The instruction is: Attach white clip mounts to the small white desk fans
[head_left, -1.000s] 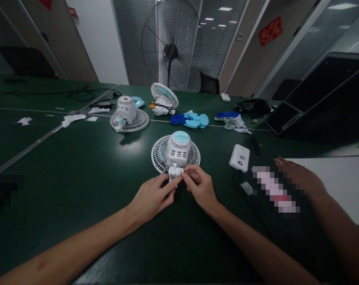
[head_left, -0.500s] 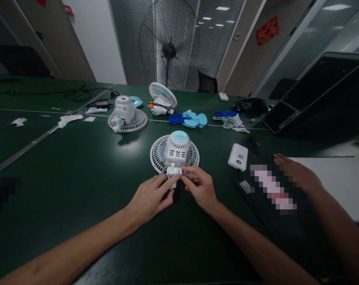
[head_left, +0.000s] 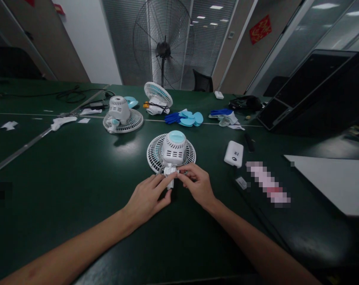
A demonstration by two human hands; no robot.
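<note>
A small white fan (head_left: 174,147) with a light-blue rear cap lies face down on its grille on the dark green table (head_left: 114,221). At its near side juts a white clamp-like bracket (head_left: 170,170). My left hand (head_left: 151,194) grips this bracket from the left, thumb low and fingers on top. From the right, my right hand (head_left: 197,183) pinches at the bracket's side with thumb and forefinger. Anything small between those fingertips is too hidden to make out.
Farther back are a second face-down fan (head_left: 120,113), a tilted fan (head_left: 158,97), light-blue blades (head_left: 191,118) and gloves (head_left: 223,116). A white power bank (head_left: 234,153) with a cable lies right, before a white board (head_left: 330,178) and a large black case (head_left: 312,87).
Another person's hand and forearm at the right have left the view. The scene has shifted slightly left with my head. Both my hands keep their hold at the bracket.
</note>
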